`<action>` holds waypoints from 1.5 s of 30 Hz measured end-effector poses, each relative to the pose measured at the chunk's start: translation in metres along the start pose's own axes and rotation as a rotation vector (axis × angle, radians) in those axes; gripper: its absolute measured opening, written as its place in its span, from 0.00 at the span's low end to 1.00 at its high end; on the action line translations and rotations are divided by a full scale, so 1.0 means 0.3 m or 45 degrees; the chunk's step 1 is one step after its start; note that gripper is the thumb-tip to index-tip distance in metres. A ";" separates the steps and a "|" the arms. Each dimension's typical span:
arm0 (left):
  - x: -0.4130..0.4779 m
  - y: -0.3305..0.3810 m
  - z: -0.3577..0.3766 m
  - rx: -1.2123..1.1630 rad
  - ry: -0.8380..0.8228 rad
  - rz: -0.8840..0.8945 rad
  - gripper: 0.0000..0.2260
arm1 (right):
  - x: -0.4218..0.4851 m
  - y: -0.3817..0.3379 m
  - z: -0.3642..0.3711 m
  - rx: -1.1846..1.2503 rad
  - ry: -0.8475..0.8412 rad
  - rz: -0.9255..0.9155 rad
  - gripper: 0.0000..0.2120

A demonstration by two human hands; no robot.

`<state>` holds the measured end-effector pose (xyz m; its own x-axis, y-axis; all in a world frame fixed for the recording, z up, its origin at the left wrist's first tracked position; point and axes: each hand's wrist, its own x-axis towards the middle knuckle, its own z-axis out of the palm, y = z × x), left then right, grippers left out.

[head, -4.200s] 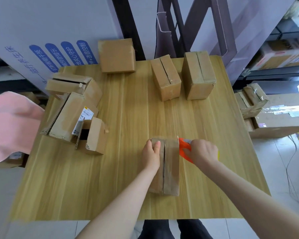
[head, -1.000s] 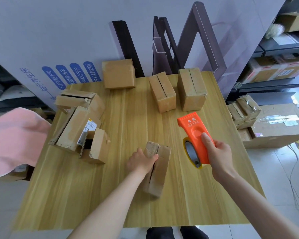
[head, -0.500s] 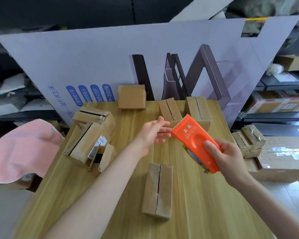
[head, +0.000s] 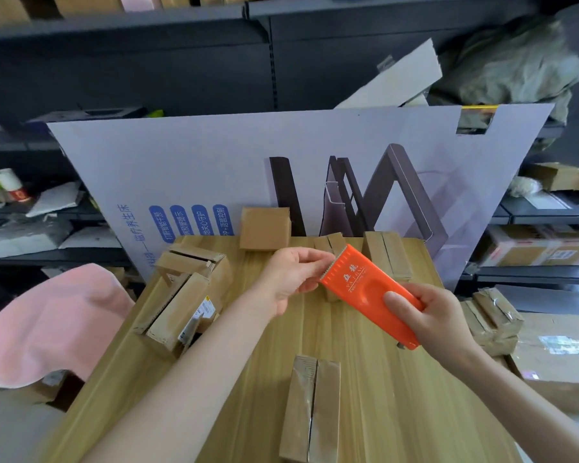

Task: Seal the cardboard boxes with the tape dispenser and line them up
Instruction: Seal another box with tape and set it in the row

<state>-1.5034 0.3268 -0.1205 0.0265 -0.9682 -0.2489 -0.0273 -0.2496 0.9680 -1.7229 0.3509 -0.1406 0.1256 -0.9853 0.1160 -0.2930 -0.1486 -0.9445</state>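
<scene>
**One dispenser, two hands, boxes everywhere**

Count: one orange tape dispenser [head: 365, 285], gripped in the right hand [head: 438, 319] above the table [head: 398, 396]. There's one near box [head: 315, 402] and three back boxes [head: 264, 228]. The left pile [head: 181, 295] is too jumbled to count.

Half a second ago the left hand [head: 291, 275] was reaching. Now its fingers [head: 310, 286] bunch at the toothed end, but can't tell if they're pinching tape. The middle back box [head: 328, 242] is mostly hidden.

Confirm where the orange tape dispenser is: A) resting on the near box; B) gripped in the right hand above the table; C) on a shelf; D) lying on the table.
B: the right hand grips the orange tape dispenser in the air over the table, with the left hand at its toothed end.
</scene>
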 end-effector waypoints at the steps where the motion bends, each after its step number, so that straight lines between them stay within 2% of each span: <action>1: 0.001 0.003 -0.002 -0.007 0.044 0.012 0.05 | 0.004 -0.004 -0.001 -0.012 0.004 -0.012 0.05; 3: 0.004 0.012 -0.002 -0.006 0.124 0.043 0.03 | 0.013 -0.012 -0.001 -0.054 0.010 -0.031 0.05; 13: 0.077 0.077 -0.016 0.134 0.439 0.090 0.13 | 0.074 -0.092 0.027 -0.361 0.010 -0.076 0.15; 18: 0.113 0.079 -0.083 0.141 0.540 0.073 0.10 | 0.058 -0.089 -0.032 -0.502 0.005 -0.022 0.12; 22: 0.120 0.036 -0.197 0.143 0.686 0.040 0.10 | 0.020 -0.033 -0.121 -0.487 0.001 0.088 0.08; 25: 0.109 -0.045 -0.207 0.175 0.643 -0.022 0.06 | 0.001 0.024 -0.147 -0.602 -0.050 0.168 0.10; 28: 0.095 -0.159 -0.182 0.192 0.562 -0.104 0.03 | 0.008 0.088 -0.142 -0.854 -0.109 0.238 0.13; 34: 0.081 -0.447 -0.135 0.220 0.472 -0.321 0.04 | 0.009 0.224 -0.092 -1.225 -0.298 0.376 0.17; 45: 0.122 -0.689 -0.081 0.223 0.615 -0.499 0.03 | 0.080 0.362 0.004 -1.395 -0.476 0.526 0.17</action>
<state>-1.4726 0.3434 -0.3289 0.5132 -0.6974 -0.5002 -0.0857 -0.6215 0.7787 -1.7505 0.3113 -0.2407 0.0454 -0.9171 -0.3960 -0.9938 -0.0011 -0.1114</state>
